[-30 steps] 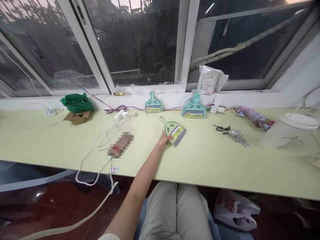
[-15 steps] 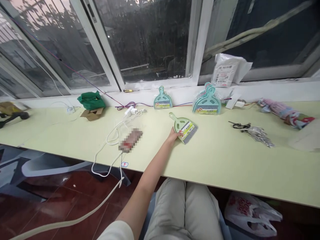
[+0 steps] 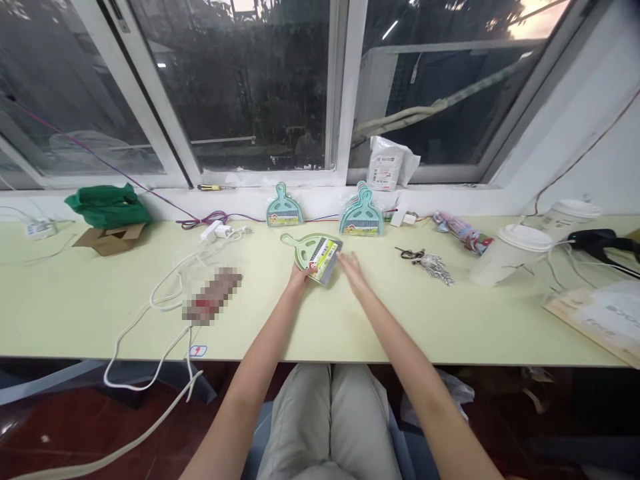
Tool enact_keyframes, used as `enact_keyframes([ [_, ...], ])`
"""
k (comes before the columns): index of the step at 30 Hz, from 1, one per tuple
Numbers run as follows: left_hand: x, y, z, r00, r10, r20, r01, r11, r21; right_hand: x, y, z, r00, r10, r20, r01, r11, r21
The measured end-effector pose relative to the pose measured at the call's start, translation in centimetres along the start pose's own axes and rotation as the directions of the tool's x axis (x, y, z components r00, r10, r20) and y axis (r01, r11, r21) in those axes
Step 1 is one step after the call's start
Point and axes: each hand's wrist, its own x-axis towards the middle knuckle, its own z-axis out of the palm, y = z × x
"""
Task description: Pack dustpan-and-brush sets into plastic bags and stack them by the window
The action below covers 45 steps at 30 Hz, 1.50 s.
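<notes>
My left hand [image 3: 301, 275] grips a green dustpan and brush set [image 3: 315, 257] by its lower left edge, thumb over the printed label. The set is tilted, its handle pointing to the upper left and its grey bristles to the lower right. My right hand [image 3: 352, 268] is at the bristle side with fingers stretched out; whether the fingertips touch the set I cannot tell. Behind, a single wrapped teal dustpan set [image 3: 284, 207] leans on the wall. To its right, a stack of wrapped dustpan sets [image 3: 361, 213] stands with a teal one in front.
Keys [image 3: 434, 267] lie right of my hands, near a folded umbrella-like bundle [image 3: 463, 233] and a white paper cup [image 3: 513, 253]. On the left are a blurred-out item [image 3: 213, 297], white cables [image 3: 120, 340], a cardboard box [image 3: 110, 240] and green cloth [image 3: 107, 205].
My right hand has come into view beside the bristles. The dustpan set has turned, its handle swinging further left. The view has shifted right, bringing the cups into sight.
</notes>
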Motion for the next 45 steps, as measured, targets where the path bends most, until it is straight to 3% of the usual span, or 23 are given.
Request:
enact_keyframes([
  [4,0.2,-0.1,0.1,0.999,0.023,0.046,-0.025,0.999,0.031,0.5,2.0,1.5,0.987,0.159,0.014,-0.159,0.982,0.100],
  [7,0.6,-0.4,0.4,0.997,-0.032,0.077,0.028,0.998,0.057,0.7,2.7,1.1,0.988,0.153,0.007,-0.152,0.975,0.159],
  [11,1.1,-1.1,0.6,0.996,-0.083,0.034,0.080,0.994,0.068,1.0,2.2,-0.5,0.989,0.144,-0.011,-0.140,0.972,0.188],
  [14,1.2,-1.4,0.5,0.996,-0.064,0.057,0.058,0.993,0.104,1.0,1.6,-1.0,0.986,0.168,-0.007,-0.164,0.969,0.187],
  [19,1.0,-1.1,0.3,0.998,-0.029,0.056,0.022,0.992,0.121,1.0,1.2,-1.0,0.968,0.219,0.121,-0.234,0.963,0.131],
  [26,0.3,-1.2,0.4,0.989,-0.014,0.145,-0.003,0.993,0.117,0.7,1.5,-1.0,0.977,0.209,0.032,-0.211,0.972,0.105],
  [30,0.6,-0.7,-0.3,0.988,-0.029,0.149,-0.014,0.960,0.278,0.6,1.5,-1.3,0.978,0.205,0.050,-0.209,0.973,0.099],
  [32,1.2,0.6,-1.6,0.997,0.072,0.012,-0.069,0.882,0.465,0.6,1.4,-1.5,0.979,0.197,0.045,-0.201,0.974,0.107],
  [33,1.6,1.6,-2.5,0.980,0.178,-0.091,-0.091,0.801,0.592,0.7,1.4,-1.6,0.980,0.197,0.034,-0.200,0.974,0.111],
  [34,2.0,2.8,-3.7,0.931,0.310,-0.190,-0.079,0.684,0.726,0.7,1.3,-1.7,0.979,0.201,0.018,-0.202,0.973,0.115],
  [36,2.8,5.3,-6.8,0.805,0.533,-0.261,0.051,0.377,0.925,0.9,1.2,-1.8,0.977,0.215,-0.009,-0.212,0.970,0.121],
  [38,3.5,7.7,-10.1,0.753,0.604,-0.260,0.226,0.134,0.965,0.9,1.1,-1.7,0.976,0.216,-0.013,-0.213,0.969,0.122],
  [40,4.0,9.2,-12.8,0.773,0.560,-0.298,0.359,0.002,0.933,1.0,1.1,-1.5,0.978,0.206,-0.003,-0.205,0.972,0.117],
  [42,4.1,9.6,-14.1,0.846,0.427,-0.318,0.377,-0.058,0.925,1.0,1.1,-1.3,0.980,0.198,0.007,-0.197,0.974,0.113],
  [45,3.9,7.6,-12.9,0.967,0.216,-0.139,0.142,0.000,0.990,1.0,1.2,-1.1,0.981,0.195,0.005,-0.194,0.973,0.122],
])
